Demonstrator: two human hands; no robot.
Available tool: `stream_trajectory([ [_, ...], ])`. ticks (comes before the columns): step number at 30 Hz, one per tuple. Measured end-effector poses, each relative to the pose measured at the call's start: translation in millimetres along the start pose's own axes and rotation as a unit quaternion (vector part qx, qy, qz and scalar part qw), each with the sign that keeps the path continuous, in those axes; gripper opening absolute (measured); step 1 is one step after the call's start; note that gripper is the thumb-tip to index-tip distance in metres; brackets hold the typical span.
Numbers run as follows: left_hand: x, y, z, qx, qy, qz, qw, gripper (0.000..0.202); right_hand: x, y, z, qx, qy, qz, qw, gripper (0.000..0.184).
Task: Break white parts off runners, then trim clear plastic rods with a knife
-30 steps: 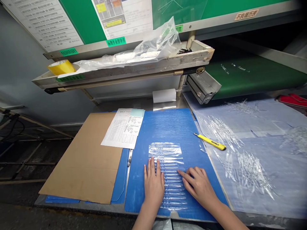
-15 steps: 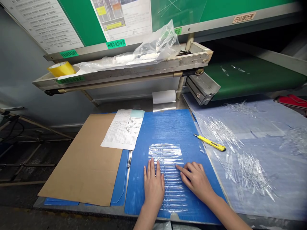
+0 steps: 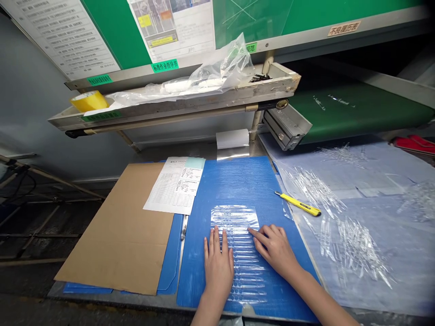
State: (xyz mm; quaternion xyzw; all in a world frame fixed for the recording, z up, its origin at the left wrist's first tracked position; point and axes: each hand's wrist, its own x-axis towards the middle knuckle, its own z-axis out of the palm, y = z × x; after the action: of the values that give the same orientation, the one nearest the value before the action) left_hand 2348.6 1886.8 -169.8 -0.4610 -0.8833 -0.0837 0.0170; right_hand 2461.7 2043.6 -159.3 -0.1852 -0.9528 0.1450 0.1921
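A column of thin clear plastic pieces (image 3: 249, 262) lies side by side on a blue board (image 3: 234, 181), with clear film (image 3: 249, 213) at its far end. Flat on the left side of this column rests my left hand (image 3: 218, 262), its fingers stretched out and holding nothing. My right hand (image 3: 276, 246) is on the column's right side. Its index finger points out and its tip touches the pieces just below the film, while the other fingers are loosely bent. No object shows in that hand.
A yellow utility knife (image 3: 301, 204) lies right of the column. Loose clear plastic pieces (image 3: 362, 249) are heaped on pale blue sheeting further right. Cardboard (image 3: 118, 231) and printed papers (image 3: 170, 188) lie left. Behind stand a shelf tray (image 3: 190, 102) and a green conveyor belt (image 3: 360, 108).
My right index fingertip has slid slightly away from me along the column, towards the film. My left hand stays flat in the same place.
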Motion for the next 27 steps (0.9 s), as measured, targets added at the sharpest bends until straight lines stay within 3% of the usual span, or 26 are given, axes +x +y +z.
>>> stream_trajectory([
  [27, 0.6, -0.4, 0.5, -0.006, 0.004, -0.01, 1.0, 0.046, 24.9, 6.9, 4.7, -0.029, 0.01, 0.001, 1.0, 0.03],
])
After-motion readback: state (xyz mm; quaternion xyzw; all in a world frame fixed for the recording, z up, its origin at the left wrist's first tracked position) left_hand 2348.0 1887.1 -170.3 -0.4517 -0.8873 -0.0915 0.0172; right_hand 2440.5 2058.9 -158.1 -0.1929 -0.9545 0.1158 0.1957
